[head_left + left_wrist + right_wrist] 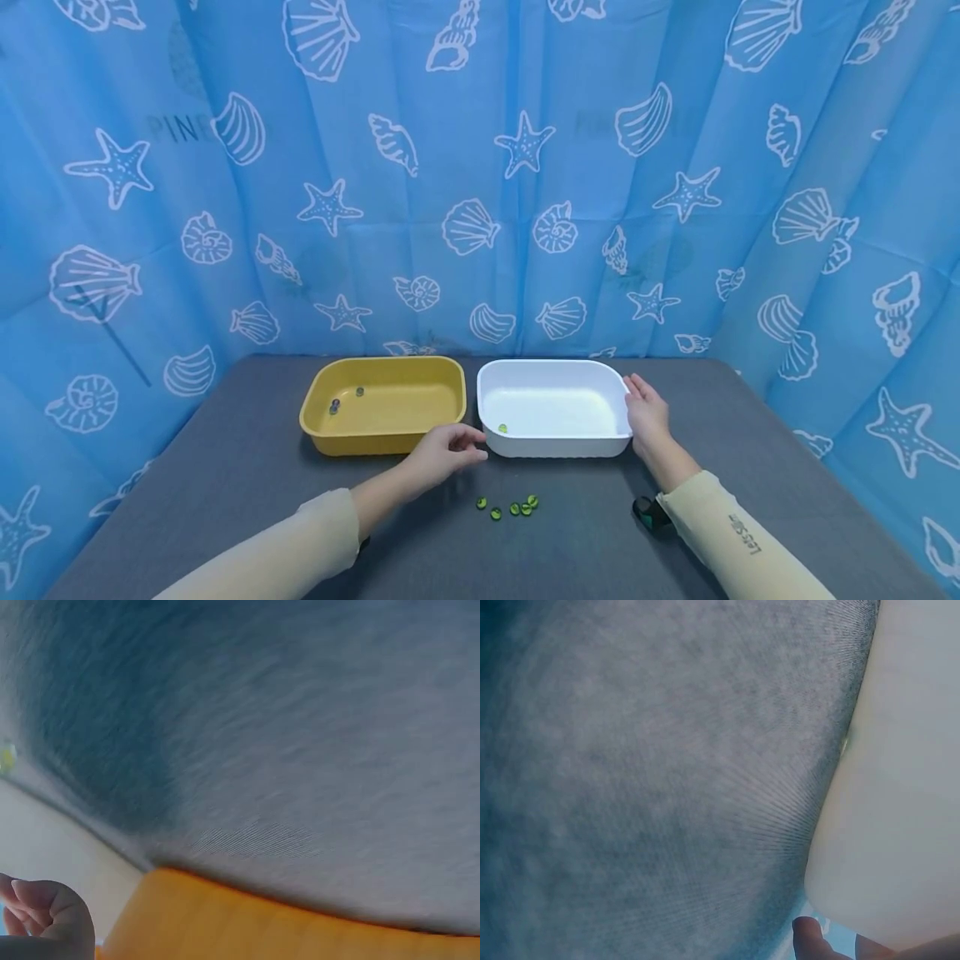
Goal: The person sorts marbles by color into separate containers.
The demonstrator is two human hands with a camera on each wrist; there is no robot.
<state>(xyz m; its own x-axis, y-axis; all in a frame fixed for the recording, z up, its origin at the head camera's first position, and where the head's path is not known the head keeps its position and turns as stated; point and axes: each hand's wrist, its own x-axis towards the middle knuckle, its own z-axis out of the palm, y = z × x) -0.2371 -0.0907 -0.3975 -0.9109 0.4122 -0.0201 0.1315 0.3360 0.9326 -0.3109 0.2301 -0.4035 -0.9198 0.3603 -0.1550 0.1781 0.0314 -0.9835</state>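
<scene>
A white basin (555, 448) stands on the grey table, with one green marble (502, 428) inside near its front left corner. My left hand (442, 450) is at that corner, thumb and fingers loosely bent and apart, with nothing visible between them. In the left wrist view only part of the left hand (56, 919) shows, at the lower left. On the other side, my right hand (647, 414) lies along the basin's right wall with its fingers extended. Several green marbles (514, 508) lie on the table in front of the white basin.
Left of the white basin stands a yellow basin (390, 444) holding a few dark marbles (334, 406). A black and green object (649, 512) shows by the right sleeve. Behind the grey table (570, 550) hangs a blue shell-patterned curtain (480, 167).
</scene>
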